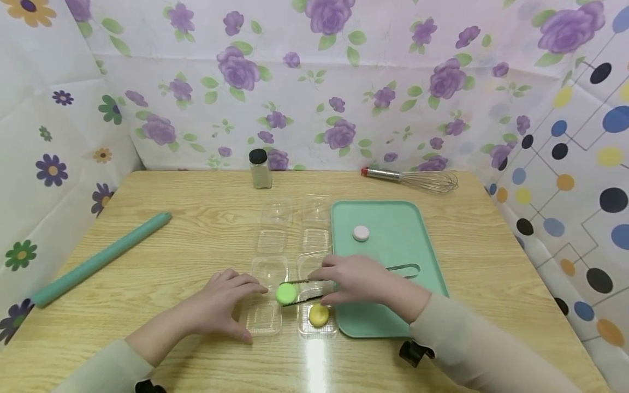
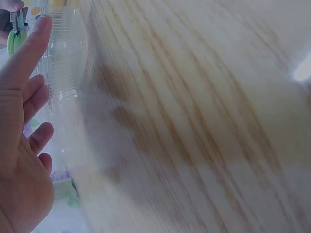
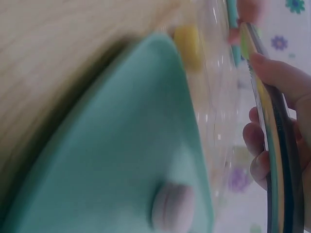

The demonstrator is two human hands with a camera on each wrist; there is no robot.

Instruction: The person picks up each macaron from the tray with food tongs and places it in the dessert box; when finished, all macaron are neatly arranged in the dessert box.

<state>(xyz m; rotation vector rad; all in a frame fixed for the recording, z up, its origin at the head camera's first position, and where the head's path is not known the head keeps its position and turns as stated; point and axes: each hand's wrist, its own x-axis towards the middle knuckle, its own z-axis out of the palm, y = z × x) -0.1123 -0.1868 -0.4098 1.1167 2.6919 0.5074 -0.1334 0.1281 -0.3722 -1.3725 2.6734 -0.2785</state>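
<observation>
Table (image 1: 196,213): light wood with visible grain, a white streak of glare at the front, below the near right box (image 1: 302,327).
Walls: a purple-flowered back sheet (image 1: 290,93), a left sheet (image 1: 73,142) with scattered blooms, a right sheet (image 1: 589,180) with dots and lines.
Back edge: a jar (image 1: 261,174) with a black lid stands left of the middle; a whisk (image 1: 385,174) lies to the right, its red end pointing left.
Left side: a teal roll (image 1: 101,259) lies slantwise, with a wide stretch of wood between it and the boxes.
Right side: a broad band of wood runs from the tray (image 1: 388,325) to the table's right edge.
Tray rim: low and rounded; its left side runs just beside the near right box, leaving little room there.
Boxes: clear and opened, in two columns, the near left box (image 1: 263,327) across a narrow gap from the near right one.
Pink disc (image 1: 361,233): on the tray, toward its far left.
Yellow disc (image 1: 319,315): in the near right box's front compartment.
Right hand (image 1: 363,281): grips the tongs (image 1: 303,300), whose bend lies over the tray.
Green disc (image 1: 286,293): pinched between the tong tips, around the gap between the near boxes.
Left hand (image 1: 216,305): holds nothing, thumb apart from fingers, beside the near left box; contact with the plastic is hard to judge.
</observation>
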